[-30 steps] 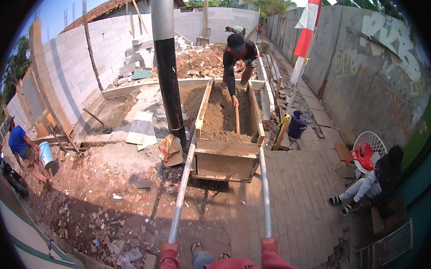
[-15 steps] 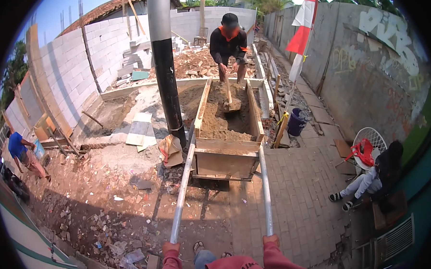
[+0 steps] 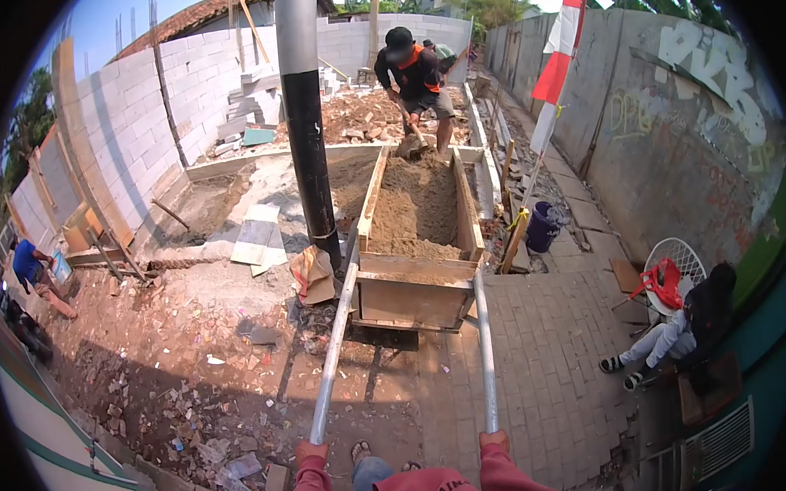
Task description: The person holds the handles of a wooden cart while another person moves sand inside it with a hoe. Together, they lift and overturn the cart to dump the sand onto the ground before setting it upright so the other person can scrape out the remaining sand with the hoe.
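Observation:
My left hand point(image 3: 312, 451) is wrapped round the end of the left metal pipe handle point(image 3: 336, 358) of a cart. Around the right pipe handle point(image 3: 487, 355), my right hand point(image 3: 494, 438) is closed in the same way. Both pipes run forward along the sides of the cart's wooden box point(image 3: 411, 303), which is full of brown sand point(image 3: 417, 200). At its far end a co-worker point(image 3: 416, 73) in a dark top and cap bends over, holding a long-handled tool whose head point(image 3: 412, 146) is at the sand there.
Left of the cart stands a black-and-grey pole point(image 3: 306, 153), with a paper sack point(image 3: 314, 275) at its foot. A purple bucket point(image 3: 544, 226) and a red-and-white flag point(image 3: 559, 63) are on the right. A person point(image 3: 707, 315) sits at right; another point(image 3: 30, 266) holds a pail at left.
The co-worker's tool has moved from the middle of the sand back to the far end. Another person now shows behind the co-worker. At left, the person in blue bends lower. My hands stay put.

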`<state>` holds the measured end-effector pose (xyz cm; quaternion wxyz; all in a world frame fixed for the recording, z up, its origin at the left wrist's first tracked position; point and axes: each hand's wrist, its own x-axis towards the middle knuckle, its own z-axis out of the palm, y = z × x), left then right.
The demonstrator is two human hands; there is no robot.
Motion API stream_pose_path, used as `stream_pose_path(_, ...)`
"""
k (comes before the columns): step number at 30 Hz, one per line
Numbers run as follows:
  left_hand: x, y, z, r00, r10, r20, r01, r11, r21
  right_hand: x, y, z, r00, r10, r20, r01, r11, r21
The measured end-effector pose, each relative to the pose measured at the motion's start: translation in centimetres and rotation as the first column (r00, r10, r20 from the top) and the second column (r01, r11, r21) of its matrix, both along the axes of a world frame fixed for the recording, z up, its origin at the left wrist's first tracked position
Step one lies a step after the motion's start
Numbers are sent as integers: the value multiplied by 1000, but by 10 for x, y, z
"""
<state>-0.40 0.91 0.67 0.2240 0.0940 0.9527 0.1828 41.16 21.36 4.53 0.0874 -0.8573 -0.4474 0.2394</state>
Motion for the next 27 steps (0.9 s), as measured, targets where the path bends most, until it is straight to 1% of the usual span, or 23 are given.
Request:
stream_pose_path(12,0,-1,-2,1000,-10,-3,10,1000,18,0,0,-1,1000,-9,-10,9,1000,5)
stream_pose_path(17,-1,-1,-6,1000,2,-8,-2,1000,-5,2,2,-9,1000,-8,6,8,1000,-17)
stream_pose_path(27,2,0,3,1000,6,9,-6,1000,11,3,2,-10,1000,-12,14,13,1000,-19)
